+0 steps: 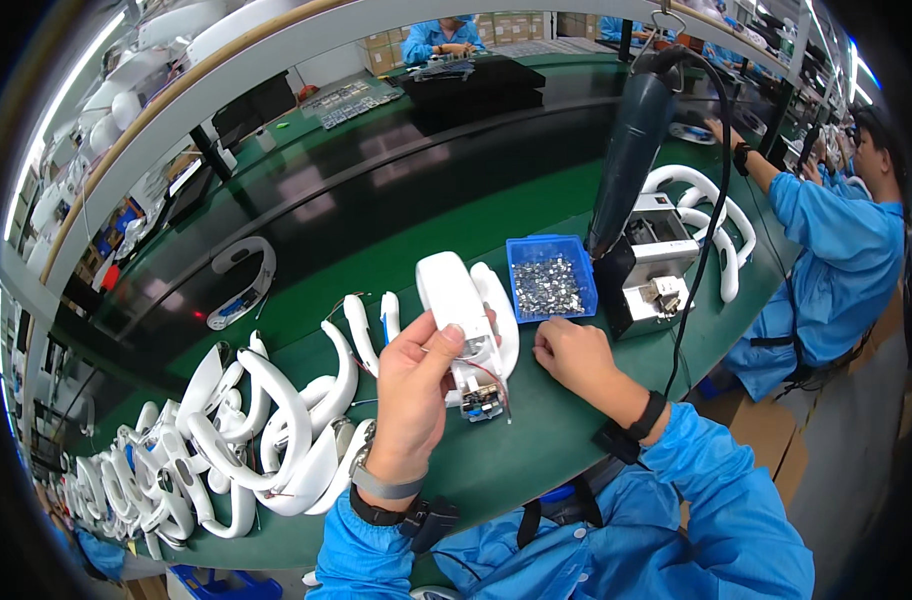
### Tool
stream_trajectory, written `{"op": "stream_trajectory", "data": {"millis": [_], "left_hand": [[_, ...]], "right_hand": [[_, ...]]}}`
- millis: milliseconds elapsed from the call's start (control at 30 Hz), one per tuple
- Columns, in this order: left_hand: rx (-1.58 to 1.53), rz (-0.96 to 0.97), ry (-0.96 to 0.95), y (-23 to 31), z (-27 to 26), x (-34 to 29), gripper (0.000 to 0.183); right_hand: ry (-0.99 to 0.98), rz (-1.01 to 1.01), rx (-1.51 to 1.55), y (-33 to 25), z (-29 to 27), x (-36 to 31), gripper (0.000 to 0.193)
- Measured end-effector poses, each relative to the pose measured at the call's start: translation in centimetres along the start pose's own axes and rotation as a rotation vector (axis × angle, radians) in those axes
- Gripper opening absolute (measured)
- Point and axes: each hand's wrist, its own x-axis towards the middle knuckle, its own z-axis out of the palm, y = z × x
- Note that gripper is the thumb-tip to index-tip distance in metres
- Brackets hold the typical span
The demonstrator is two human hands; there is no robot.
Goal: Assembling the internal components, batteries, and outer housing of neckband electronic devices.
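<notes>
My left hand (416, 390) is closed around a white plastic device housing (449, 290), held tilted above the green bench. At the housing's near end, a small circuit board (482, 403) and thin dark and red wires are exposed. Behind it, partly covered, is a curved white part (501, 320). My right hand (574, 352) rests by the near edge of a blue bin (589, 285) filled with small metal pieces. Its fingers are curled in, and whatever they may hold is hidden.
A dark cylindrical tool (631, 150) with a cable hangs beside a black and silver bench machine (656, 270). Looped white housings (266, 410) pile up on the left. More white parts (721, 215) lie beyond the machine. A co-worker (836, 230) sits at the right; a dark conveyor runs behind.
</notes>
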Motion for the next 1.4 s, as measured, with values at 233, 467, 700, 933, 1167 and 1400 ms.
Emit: {"op": "stream_trajectory", "data": {"millis": [233,467,700,933,1167,1400], "left_hand": [[0.004,-0.025,-0.053,0.1,-0.5,-0.4,0.048],[-0.102,-0.065,-0.062,0.4,-0.6,-1.0,0.050],[-0.032,0.001,-0.098,-0.1,-0.5,-1.1,0.057],[-0.032,0.028,-0.074,-0.2,0.0,-1.5,0.057],[-0.035,0.020,-0.059,0.0,-0.1,-1.4,0.052],[0.034,0.037,-0.021,-0.5,0.2,-1.2,0.043]], "right_hand": [[0.292,0.001,0.674,-5.3,-9.6,2.4,0.014],[0.405,-0.384,0.530,-9.2,-12.3,3.9,0.020],[0.490,-0.433,0.415,-9.0,-10.3,3.9,0.019],[0.522,-0.507,0.316,-8.9,-10.4,4.0,0.017],[0.526,-0.526,0.283,-8.4,-9.9,4.0,0.020],[0.551,-0.515,0.329,-8.2,-9.6,4.1,0.022]]}}
